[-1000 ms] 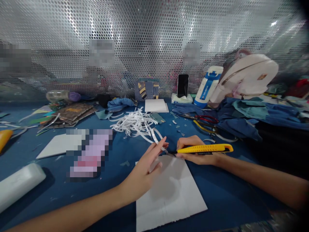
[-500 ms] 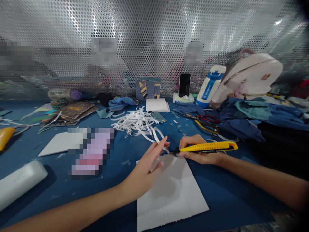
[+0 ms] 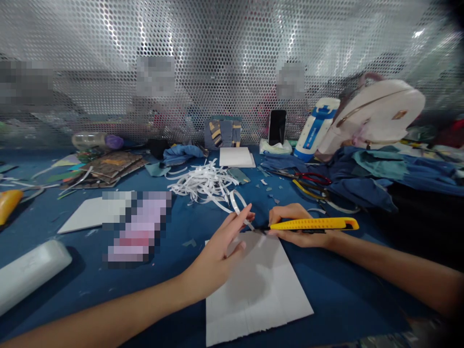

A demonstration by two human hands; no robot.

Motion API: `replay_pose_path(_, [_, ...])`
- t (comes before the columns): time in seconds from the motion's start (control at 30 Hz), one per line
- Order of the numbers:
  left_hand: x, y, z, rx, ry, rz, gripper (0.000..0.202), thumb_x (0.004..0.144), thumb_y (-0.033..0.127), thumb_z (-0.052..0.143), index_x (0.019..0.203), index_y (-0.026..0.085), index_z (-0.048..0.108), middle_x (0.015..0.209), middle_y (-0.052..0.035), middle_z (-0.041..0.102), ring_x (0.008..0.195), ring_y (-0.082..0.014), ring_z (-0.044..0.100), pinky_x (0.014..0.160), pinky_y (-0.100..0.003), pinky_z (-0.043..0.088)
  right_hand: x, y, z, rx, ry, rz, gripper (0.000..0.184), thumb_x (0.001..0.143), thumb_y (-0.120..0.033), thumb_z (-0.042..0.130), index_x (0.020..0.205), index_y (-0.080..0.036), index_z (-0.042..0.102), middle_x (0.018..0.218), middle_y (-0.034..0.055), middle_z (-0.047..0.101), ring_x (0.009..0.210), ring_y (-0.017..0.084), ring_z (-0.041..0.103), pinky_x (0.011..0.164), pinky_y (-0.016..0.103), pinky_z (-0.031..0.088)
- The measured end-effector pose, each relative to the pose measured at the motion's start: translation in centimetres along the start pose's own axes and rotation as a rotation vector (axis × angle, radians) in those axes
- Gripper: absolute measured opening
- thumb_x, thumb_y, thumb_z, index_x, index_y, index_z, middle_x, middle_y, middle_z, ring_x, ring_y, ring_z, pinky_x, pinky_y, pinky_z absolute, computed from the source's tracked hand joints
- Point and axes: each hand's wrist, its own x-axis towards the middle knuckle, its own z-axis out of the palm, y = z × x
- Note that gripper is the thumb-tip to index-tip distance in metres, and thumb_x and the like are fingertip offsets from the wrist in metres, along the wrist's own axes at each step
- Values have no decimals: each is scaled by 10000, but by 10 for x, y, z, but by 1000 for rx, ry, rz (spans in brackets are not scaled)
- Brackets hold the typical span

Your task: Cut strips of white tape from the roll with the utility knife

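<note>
Right fingers: the right hand (image 3: 302, 239) is clamping its fingers around a yellow cutter (image 3: 313, 224).
Left fingers: the left hand (image 3: 212, 261) is reaching over the sheet, index finger and thumb standing apart; whether the curled fingers behind are pinching anything, I cannot tell.
Blade risk: the dark blade (image 3: 262, 229) is sitting near the left fingertips, so a skid or a hard push could be sending it into them.
Sheet risk: if the left hand is pressing too lightly, the sheet could be swivelling and the cut wandering.
Strip risk: a narrow white strip (image 3: 233, 199) is looping up beside the left index finger and could be snagging there.
White sheet (image 3: 261, 299): it is lying on the blue table (image 3: 174, 246), below and between the hands, looking matte, with faint lines showing by its ragged near edge.
Beyond: a tangled pile of white strips (image 3: 203, 182) is spreading; farther back, a bottle (image 3: 316, 130) is leaning.
</note>
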Motion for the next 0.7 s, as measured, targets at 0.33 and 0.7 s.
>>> replay_pose_path(0.33, [1, -2, 0, -6, 5, 37, 615, 1027, 357, 477, 1562, 440, 187, 1574, 6, 343, 1481, -284, 260, 1227, -523, 186, 2, 1, 1, 5, -6, -42, 250, 906, -337, 668, 743, -167, 584, 690, -8, 597, 580, 96, 522, 561, 223, 374])
replay_pose_path(0.7, [1, 3, 1, -19, 3, 62, 599, 1025, 330, 465, 1566, 406, 218, 1505, -45, 399, 1433, -277, 328, 1203, -527, 252, 3, 2, -6, 94, -31, 15, 264, 915, -370, 665, 756, -172, 594, 705, -4, 599, 630, 112, 542, 593, 233, 382])
